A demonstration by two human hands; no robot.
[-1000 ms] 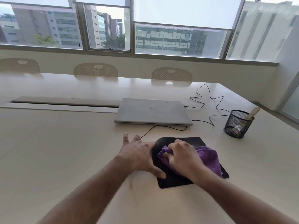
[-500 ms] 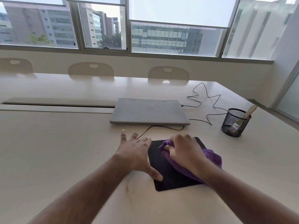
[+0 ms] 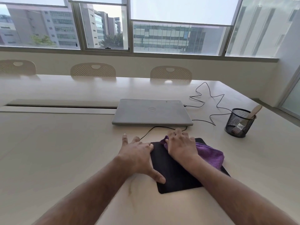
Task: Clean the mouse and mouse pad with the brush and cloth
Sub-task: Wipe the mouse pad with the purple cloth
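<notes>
A black mouse pad (image 3: 172, 172) lies on the pale table in front of me. My right hand (image 3: 181, 146) presses a purple cloth (image 3: 211, 155) onto the pad's far edge, fingers spread over the cloth. My left hand (image 3: 138, 155) lies flat with fingers apart on the pad's left edge, thumb on the pad's near left corner. A wooden-handled brush (image 3: 253, 112) stands in a black mesh cup (image 3: 238, 123) at the right. The mouse is not visible; a black cable (image 3: 154, 129) runs from the laptop toward my hands.
A closed grey laptop (image 3: 151, 112) lies just beyond the pad, with a black cord (image 3: 209, 96) snaking to its right. Three chair backs (image 3: 170, 73) line the table's far side under the windows. A cable trough (image 3: 61, 104) crosses the table at left.
My right hand has pushed the purple cloth from the pad's middle toward its far edge. My left hand stays on the pad's left edge.
</notes>
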